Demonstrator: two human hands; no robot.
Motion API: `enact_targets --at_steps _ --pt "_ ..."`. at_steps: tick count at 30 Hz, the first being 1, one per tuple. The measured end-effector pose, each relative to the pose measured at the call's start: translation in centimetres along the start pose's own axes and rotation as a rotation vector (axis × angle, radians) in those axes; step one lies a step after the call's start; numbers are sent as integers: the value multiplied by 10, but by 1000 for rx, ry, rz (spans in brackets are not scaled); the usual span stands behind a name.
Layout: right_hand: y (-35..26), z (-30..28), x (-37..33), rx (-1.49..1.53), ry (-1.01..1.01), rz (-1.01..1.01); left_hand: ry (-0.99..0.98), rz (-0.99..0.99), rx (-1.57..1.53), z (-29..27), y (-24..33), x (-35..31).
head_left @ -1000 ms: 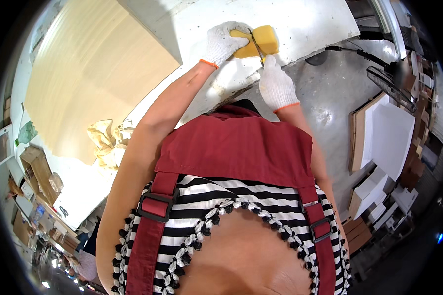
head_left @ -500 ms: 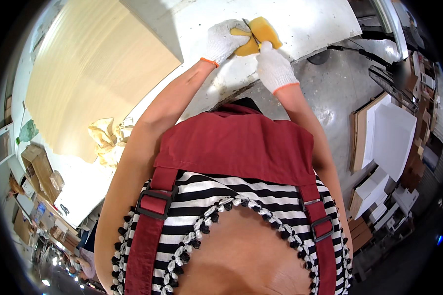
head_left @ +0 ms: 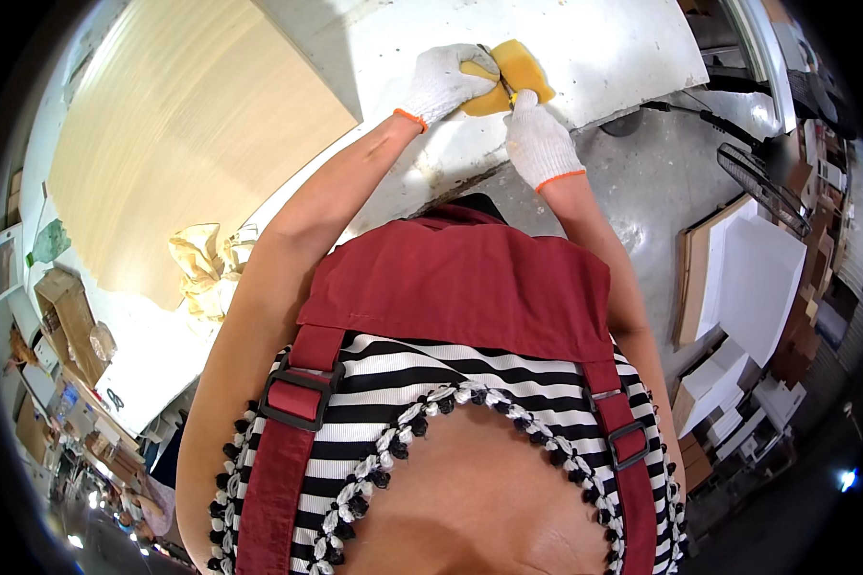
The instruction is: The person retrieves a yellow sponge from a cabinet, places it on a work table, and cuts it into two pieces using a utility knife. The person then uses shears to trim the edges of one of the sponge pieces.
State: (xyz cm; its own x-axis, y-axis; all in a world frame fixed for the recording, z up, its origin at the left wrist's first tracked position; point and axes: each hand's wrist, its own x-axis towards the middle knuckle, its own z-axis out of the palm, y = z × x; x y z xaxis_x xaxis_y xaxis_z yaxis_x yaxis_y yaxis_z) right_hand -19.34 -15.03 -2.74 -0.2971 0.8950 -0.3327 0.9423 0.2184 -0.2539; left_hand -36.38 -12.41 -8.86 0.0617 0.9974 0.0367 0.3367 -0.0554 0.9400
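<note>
At the top of the view, both my hands wear white knit gloves with orange cuffs. My left hand (head_left: 445, 82) is closed on a yellow, sponge-like piece (head_left: 487, 103) and presses it on the white tabletop. A second flat yellow piece (head_left: 525, 73) lies against its right side; whether the two are fully separate I cannot tell. Along the line between them runs a thin dark blade of what looks like a utility knife (head_left: 508, 88). My right hand (head_left: 541, 141) is wrapped round its handle, which shows a bit of yellow by the thumb.
A large pale wood panel (head_left: 201, 134) covers the left of the white table (head_left: 614, 57). Crumpled yellowish plastic (head_left: 197, 268) lies by my left forearm. Beyond the table's right edge stand a black fan (head_left: 759, 182) and white boards (head_left: 758, 273) on the floor.
Both hands, the knife and the yellow pieces appear slightly lower and to the right, mostly as the whole view shifts. The grips are the same.
</note>
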Motion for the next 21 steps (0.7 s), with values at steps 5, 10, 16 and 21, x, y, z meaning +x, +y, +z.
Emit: enact_targets --at_steps 5,10,16,21 --pt "3 3 8 38 -1 12 48 -108 -97 2 3 2" --pt "-2 -11 -18 38 -5 16 123 -157 -192 -1 0 7" --pt "-2 -4 -33 47 -49 153 132 -159 -140 0 3 6" --pt "-4 -1 -5 88 8 52 119 -20 -149 3 -6 6"
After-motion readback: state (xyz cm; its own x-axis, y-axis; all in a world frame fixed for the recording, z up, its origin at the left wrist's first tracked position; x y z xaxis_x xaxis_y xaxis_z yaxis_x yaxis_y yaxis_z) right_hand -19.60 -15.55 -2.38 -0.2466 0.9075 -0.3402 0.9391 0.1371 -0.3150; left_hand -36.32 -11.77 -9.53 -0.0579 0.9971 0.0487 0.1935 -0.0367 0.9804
